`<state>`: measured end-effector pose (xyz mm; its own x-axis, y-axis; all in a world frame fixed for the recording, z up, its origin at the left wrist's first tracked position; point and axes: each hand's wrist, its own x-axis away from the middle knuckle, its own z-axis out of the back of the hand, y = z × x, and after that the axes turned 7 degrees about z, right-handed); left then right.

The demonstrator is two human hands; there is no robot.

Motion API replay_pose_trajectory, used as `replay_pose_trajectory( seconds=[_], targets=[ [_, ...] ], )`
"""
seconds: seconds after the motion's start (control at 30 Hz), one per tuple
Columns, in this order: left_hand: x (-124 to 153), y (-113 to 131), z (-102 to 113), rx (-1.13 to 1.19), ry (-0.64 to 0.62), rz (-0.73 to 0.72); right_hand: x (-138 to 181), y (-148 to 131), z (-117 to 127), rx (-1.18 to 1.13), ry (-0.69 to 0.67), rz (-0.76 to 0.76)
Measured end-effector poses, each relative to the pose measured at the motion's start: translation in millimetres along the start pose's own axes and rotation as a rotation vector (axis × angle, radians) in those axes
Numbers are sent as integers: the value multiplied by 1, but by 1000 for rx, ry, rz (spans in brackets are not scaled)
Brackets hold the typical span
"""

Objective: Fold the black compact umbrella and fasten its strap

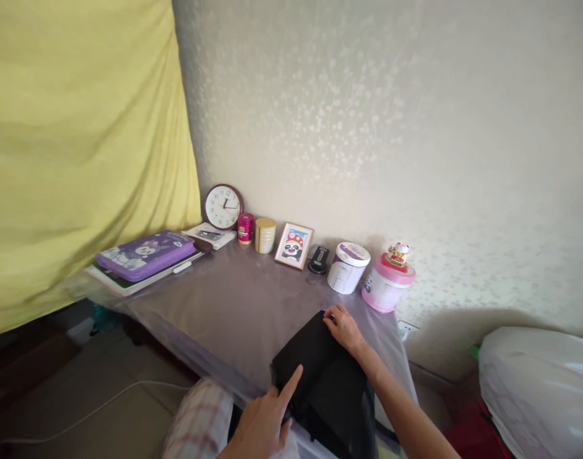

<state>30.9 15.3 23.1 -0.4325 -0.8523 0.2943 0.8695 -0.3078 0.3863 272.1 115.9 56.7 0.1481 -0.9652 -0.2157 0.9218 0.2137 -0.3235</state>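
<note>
Before me, a black item (332, 389) (bag or case, I can't tell which) lies across the near right edge of the worktop (215, 296). The right hand (343, 328) pinches its far corner, fingers nearly closed. The left hand (266, 415), forefinger extended, meets its left side; its grip is hidden.

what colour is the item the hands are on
The item is black; the head view shows it best.
</note>
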Motion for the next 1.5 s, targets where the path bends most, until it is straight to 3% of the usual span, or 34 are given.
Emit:
replay_pose_trajectory(
  seconds=[0.13, 0.23, 0.3, 0.57, 0.73, 0.87, 0.97, 1.07, 1.23, 1.33, 1.5],
  targets=[
    [-1, 2, -9, -8, 8, 2, 27, -24, 9, -21, 35, 220],
    [0, 4, -9, 4, -12, 21, 46, -42, 10, -39, -114, 463],
    [1, 6, -9, 5, -23, 49, 51, -45, 7, -15, -200, 511],
    [3, 10, -5, -19, -23, 82, 15, -10, -5, 164, -226, 393],
    [2, 8, -9, -13, 0, 86, -7, 18, -5, 160, -114, 292],
    [1, 5, -11, 19, 6, 87, 3, 41, 22, 145, 84, 185],
    [2, 4, -10, 46, 7, 90, 37, 51, 53, 104, 244, 155],
    [3, 3, -11, 71, 22, 81, 83, 47, 72, -48, 309, 171],
    [4, -1, -18, 115, 75, 55, 134, 24, 62, -81, 147, 262],
    [4, -1, -19, 120, 86, 57, 135, 12, 51, -77, 154, 308],
    [4, 0, -17, 131, 78, 65, 101, 0, 41, -120, 247, 359]
  ],
)
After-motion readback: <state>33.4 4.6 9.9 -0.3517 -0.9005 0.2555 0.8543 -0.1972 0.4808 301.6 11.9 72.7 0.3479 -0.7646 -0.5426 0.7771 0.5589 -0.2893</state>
